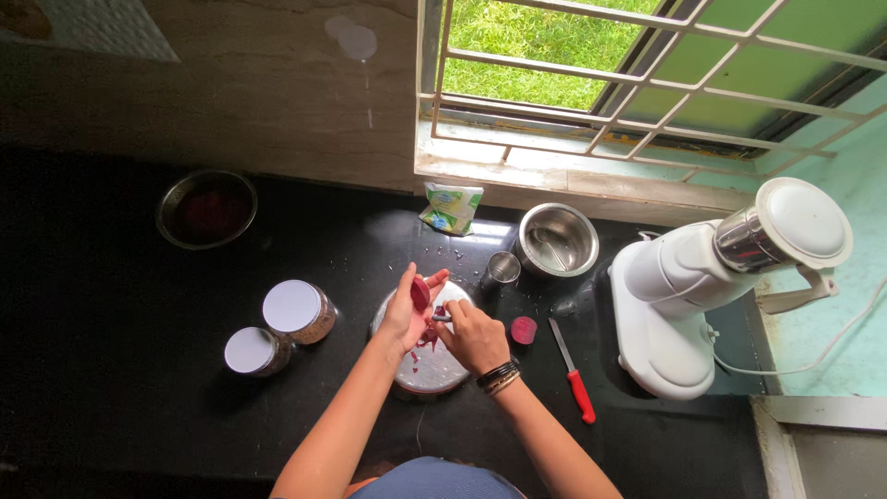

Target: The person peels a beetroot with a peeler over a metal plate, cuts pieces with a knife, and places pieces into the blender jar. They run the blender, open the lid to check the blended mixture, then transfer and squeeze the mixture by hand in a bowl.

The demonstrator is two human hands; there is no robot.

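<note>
1. Spanning the whole lower view, the black stone countertop (111,388) carries every item listed below; a barred window (591,74) stands above its far edge.
2. White mixer grinder (679,305): placed at the right end of the countertop, its steel jar with a white lid tilted toward the right wall.
3. Steel plate (420,374): lies flat at centre, directly below both hands, with dark red peelings on its surface.
4. Dark round bowl (206,209): at far left near the wall, reddish contents inside.
5. Steel bowl (557,240): near the window sill, a spoon resting inside it.
6. Two jars with white lids (277,328): side by side, left of the plate and apart from it.
7. Left hand (407,310): held over the plate, fingers curled narrowly around a beetroot piece (420,294), which stands up between thumb and fingertips.
8. Right hand (476,334): fingers closed around a small peeler (442,316), whose tip sits just beside the held beetroot; dark bangles ring the wrist.
9. Green and white pouch (451,207): upright against the wall below the sill.
10. Red-handled knife (573,370): lies flat between the plate and the mixer grinder.
11. Small steel cup (504,267): just beside the steel bowl.
12. Beetroot half (524,329): on the countertop, right of the plate.
</note>
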